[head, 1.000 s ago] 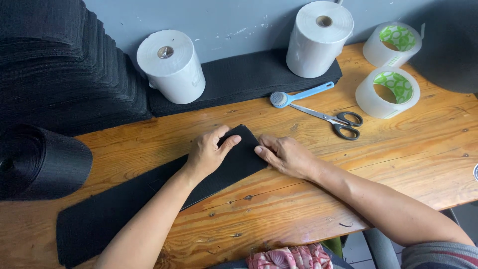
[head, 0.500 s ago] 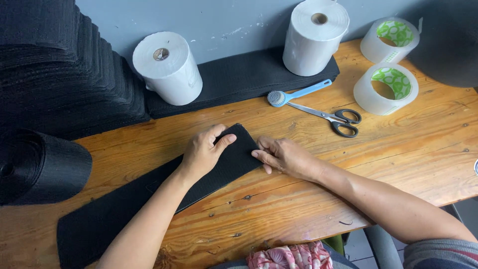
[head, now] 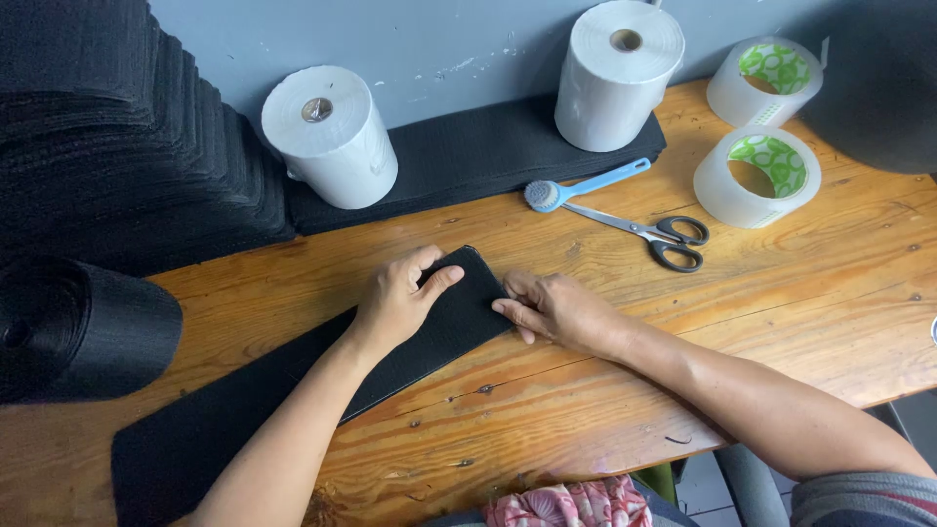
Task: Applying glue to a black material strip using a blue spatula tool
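Worktop (head: 800,322): wooden planks, set against a grey wall.
Stack of black sheets (head: 107,146): tall, far left corner.
Black fabric strip (head: 244,420): long, lies diagonally across the worktop from lower left to centre; its upper end sits under both hands.
Black roll (head: 78,327): on its side, left edge.
White paper rolls (head: 330,135): two, upright, at the wall.
Clear tape rolls (head: 756,176): two, right rear.
Scissors (head: 649,234) and blue-handled brush (head: 586,185): just beside each other.
Left hand (head: 400,298): flat, fingers spread, pressing the strip's end.
Right hand (head: 558,310): flat, fingertips touching the strip's right edge, gripping nothing.
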